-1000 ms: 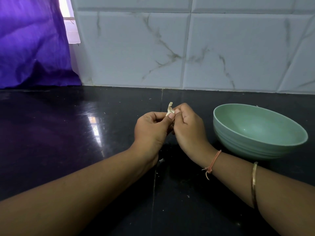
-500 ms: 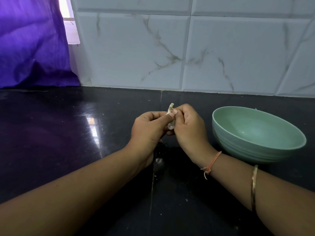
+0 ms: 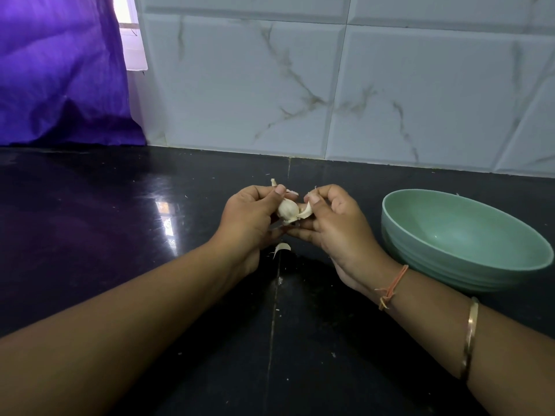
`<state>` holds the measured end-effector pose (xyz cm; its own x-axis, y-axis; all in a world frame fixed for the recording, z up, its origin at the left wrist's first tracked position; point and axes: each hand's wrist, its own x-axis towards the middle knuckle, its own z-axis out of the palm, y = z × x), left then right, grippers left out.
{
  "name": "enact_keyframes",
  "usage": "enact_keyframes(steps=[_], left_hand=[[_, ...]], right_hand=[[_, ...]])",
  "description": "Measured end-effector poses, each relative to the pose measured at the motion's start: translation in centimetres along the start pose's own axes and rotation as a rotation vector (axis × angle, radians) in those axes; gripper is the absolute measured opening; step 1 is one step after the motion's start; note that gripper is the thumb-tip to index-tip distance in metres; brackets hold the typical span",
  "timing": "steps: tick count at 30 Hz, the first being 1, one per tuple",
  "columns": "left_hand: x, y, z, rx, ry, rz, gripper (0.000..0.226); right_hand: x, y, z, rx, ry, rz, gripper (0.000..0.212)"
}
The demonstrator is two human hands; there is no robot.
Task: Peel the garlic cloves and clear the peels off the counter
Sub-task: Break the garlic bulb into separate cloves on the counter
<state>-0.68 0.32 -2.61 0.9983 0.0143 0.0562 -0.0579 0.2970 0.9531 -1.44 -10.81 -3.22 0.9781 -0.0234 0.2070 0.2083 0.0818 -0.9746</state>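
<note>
Your forearms reach in from the front edge of the glossy black stone counter (image 3: 120, 235) and meet above its middle, nearer the back edge than the front. Both hands are raised off the counter.

Your left hand (image 3: 249, 217) is turned palm-inward, with its fingers curled round the pale garlic clove (image 3: 287, 209) and its thumb tip pressing down on the clove's top. A small scrap of dry skin (image 3: 273, 182) sticks up just behind that thumb.

Your right hand (image 3: 336, 229) faces it, wrist bent slightly back. Its thumb and forefinger pinch a papery flap of peel (image 3: 306, 212) that curls away from the clove's right side, and its lower fingers reach across under the clove towards your left hand. The clove sits between the two hands, held in the air.

One curled white peel (image 3: 282, 247) lies on the counter directly below your hands, beside the seam in the stone.

The round mint-green plastic bowl (image 3: 420, 265) stands upright on the counter to the right, near your right wrist but apart from it.

That wrist wears an orange thread band (image 3: 390, 291), and a thin metal bangle (image 3: 470, 337) sits further up the forearm.

Grey-veined white wall tiles (image 3: 240, 85) rise from the back edge, and a purple cloth (image 3: 57, 70) hangs at the back left corner.
</note>
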Motion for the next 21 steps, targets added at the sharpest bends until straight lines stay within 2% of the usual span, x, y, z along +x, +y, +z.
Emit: enact_keyframes(steps=[2,7,10,14,17,21], left_hand=[[0.1,0.0,0.0,0.004,0.014,0.01,0.02],[0.8,0.1,-0.3,-0.057,0.097,0.034,0.02],[1.0,0.3,-0.5,-0.057,0.12,0.063,0.018],[0.7,0.2,-0.3,-0.023,0.112,0.126,0.014],[0.3,0.2,0.0,0.016,0.064,0.179,0.012],[0.1,0.0,0.3,0.049,0.049,0.189,0.013]], right_hand=[[-0.1,-0.1,0.0,0.043,-0.014,0.017,0.017],[0.0,-0.2,-0.5,-0.063,0.039,-0.007,0.021],[-0.2,-0.5,-0.5,0.021,0.013,0.054,0.019],[-0.4,-0.7,-0.3,0.117,-0.06,0.09,0.005],[-0.3,-0.2,-0.4,0.077,-0.027,0.073,0.014],[-0.1,-0.1,-0.6,0.072,0.012,0.043,0.003]])
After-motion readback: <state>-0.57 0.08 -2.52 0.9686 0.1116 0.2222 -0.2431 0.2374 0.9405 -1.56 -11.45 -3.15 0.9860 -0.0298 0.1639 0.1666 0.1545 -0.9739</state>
